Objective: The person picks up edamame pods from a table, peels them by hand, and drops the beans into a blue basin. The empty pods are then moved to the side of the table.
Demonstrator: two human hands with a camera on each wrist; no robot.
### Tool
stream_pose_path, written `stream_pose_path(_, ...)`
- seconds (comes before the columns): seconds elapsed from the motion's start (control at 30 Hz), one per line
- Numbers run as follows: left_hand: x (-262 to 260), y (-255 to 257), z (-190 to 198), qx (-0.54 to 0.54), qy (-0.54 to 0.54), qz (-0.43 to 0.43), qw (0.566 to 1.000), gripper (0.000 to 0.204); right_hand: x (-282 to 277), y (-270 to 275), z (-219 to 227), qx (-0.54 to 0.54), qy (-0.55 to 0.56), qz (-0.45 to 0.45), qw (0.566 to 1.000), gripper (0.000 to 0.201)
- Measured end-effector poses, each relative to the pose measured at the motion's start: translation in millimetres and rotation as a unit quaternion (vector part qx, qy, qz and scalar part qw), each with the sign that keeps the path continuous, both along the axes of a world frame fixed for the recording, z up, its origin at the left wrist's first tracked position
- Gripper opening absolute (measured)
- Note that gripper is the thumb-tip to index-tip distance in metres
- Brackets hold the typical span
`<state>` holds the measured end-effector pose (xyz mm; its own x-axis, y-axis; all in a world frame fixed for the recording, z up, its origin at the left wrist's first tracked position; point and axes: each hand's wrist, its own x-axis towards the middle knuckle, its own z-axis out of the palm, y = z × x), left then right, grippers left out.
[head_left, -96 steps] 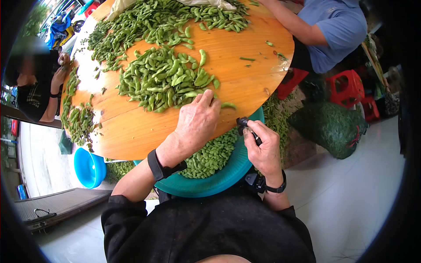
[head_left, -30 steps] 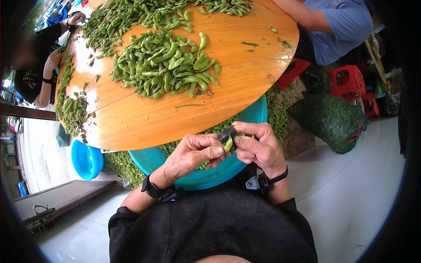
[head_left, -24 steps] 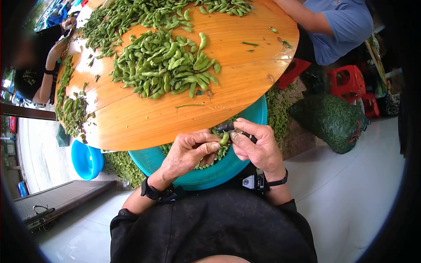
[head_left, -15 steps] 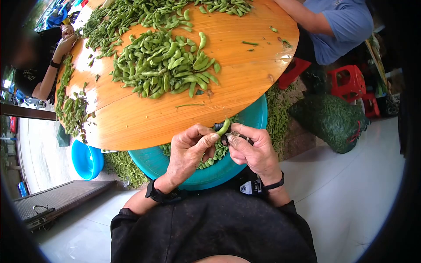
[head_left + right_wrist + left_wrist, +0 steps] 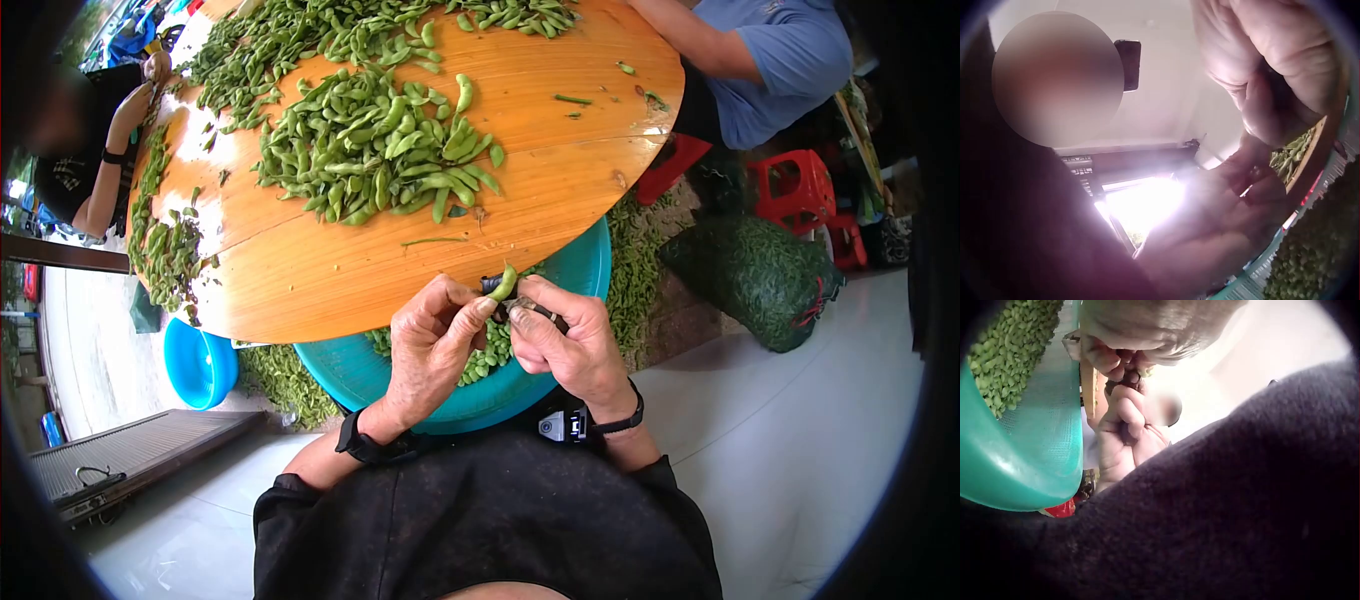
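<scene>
In the head view my left hand (image 5: 428, 350) pinches a curved green pod (image 5: 503, 284) between thumb and fingers. My right hand (image 5: 570, 340), close beside it, grips a small black tool (image 5: 540, 311), and a black covering (image 5: 492, 285) shows at its fingertips. Both hands are above a teal basin (image 5: 470, 410) of shelled green beans (image 5: 480, 362). The left wrist view shows the basin's wall (image 5: 1054, 469) beside the beans (image 5: 1013, 350). In the right wrist view both hands are close together, and the pod cannot be made out.
A wooden table (image 5: 300, 290) beyond the basin bears a heap of pods (image 5: 370, 150) and more piles behind. Two people sit at its left and right. A blue tub (image 5: 200, 365), red stools (image 5: 792, 188) and a filled green net bag (image 5: 765, 275) stand on the floor.
Since the oldest frame, my left hand has come back from the table pile and now holds a pod near my right hand. Over the last moments both hands have shifted slightly left, with the pod upright.
</scene>
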<state>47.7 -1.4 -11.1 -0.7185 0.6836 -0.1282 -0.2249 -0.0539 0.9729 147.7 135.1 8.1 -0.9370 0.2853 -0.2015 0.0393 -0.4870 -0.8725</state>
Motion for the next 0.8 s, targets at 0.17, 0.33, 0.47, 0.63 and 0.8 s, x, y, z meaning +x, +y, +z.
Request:
stream_pose_path(0.17,-0.9,-2.4,-1.2,0.007,0.012,-0.025,1.000,0.016,-2.7,-2.4,0.3,0.074,0.010,-0.027,0.997,0.020)
stream_pose_path(0.33,-7.9,-7.7,0.4,0.131,-0.349,-0.106,0.922,0.020,-3.1,2.3,1.7,0.217,0.033,-0.022,0.975,0.017)
stream_pose_path(0.47,-7.3,-8.9,1.0,0.077,-0.310,-0.107,0.942,0.019,-2.3,2.3,1.8,0.322,0.016,-0.026,0.946,0.018)
stream_pose_path(0.63,-5.1,-1.1,14.7,-0.061,0.061,-0.021,0.996,0.025,-0.2,-2.1,0.9,0.440,0.030,-0.041,0.896,0.018)
stream_pose_path(0.8,-11.1,-4.8,17.0,-0.098,0.078,-0.122,0.985,0.018,3.9,1.8,-2.3,0.393,0.009,-0.013,0.920,0.016)
